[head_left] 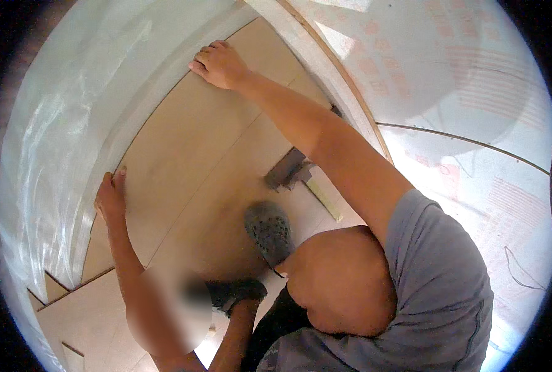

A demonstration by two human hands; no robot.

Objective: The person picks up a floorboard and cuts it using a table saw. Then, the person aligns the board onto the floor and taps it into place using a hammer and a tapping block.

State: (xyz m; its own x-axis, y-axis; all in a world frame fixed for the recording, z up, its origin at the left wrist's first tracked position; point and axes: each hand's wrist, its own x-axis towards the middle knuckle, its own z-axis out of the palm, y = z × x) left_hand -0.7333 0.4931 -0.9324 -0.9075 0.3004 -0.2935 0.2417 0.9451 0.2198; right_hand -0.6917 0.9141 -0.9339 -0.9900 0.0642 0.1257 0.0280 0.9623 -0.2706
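Note:
A long, pale wood-look floor plank [158,133] lies along the far left side of the laid boards, beside whitish translucent sheeting. My left hand [110,195] grips its outer edge, with the thumb up on the board and the fingers going over the side. Farther off, my right hand [220,65] has its fingers curled over the same edge near the plank's far end. Under my right forearm, a mallet-like tool with a broad dark head [285,168] and a pale yellowish handle [323,197] rests on the boards.
Crinkled translucent sheeting [59,161] covers the left side. White printed sheets [462,124] are on the right, with a thin brown strip [344,68] along their border. My dark perforated shoe [268,230] stands on the boards; a small board piece [72,356] lies lower left.

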